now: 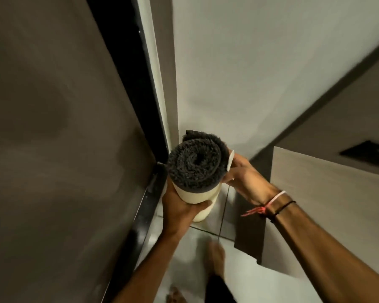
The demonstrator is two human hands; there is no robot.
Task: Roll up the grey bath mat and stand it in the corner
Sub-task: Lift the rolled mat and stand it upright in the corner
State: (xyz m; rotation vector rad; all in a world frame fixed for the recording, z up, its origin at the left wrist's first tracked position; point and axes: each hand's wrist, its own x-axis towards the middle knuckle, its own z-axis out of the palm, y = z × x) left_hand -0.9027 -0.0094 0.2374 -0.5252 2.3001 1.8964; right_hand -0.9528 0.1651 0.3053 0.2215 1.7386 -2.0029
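White plaster wall (pixel 260 73) meets a dark brown panel (pixel 53 127) at a narrow corner, with a glossy black frame strip (pixel 127 68) and a cream jamb (pixel 158 79) running down between them. Floor is pale, smooth tile (pixel 182 272) with thin grout lines; a wood-grain cabinet (pixel 328 193) stands at the right. Grey bath mat (pixel 195 165) is rolled into a tight upright cylinder, held in the corner just beside the black frame and close to the white wall; whether its lower end touches the floor cannot be told. Top end shows a spiral of shaggy charcoal pile with a dark hollow at the centre, one loose flap of pile rising behind. Outer skin of the roll is the smooth cream backing, matte and rubbery-looking. Left hand (pixel 179 208) wraps the near side of the roll, fingers curled tight against the cream backing, thumb across its front. Right hand (pixel 243 173) presses the roll's far side, fingers together and flat against it, beside a small white tag (pixel 230 160). Right wrist carries a red string (pixel 258 209), a white band and a thin black cord. Bare foot (pixel 217 256) below, blurred.
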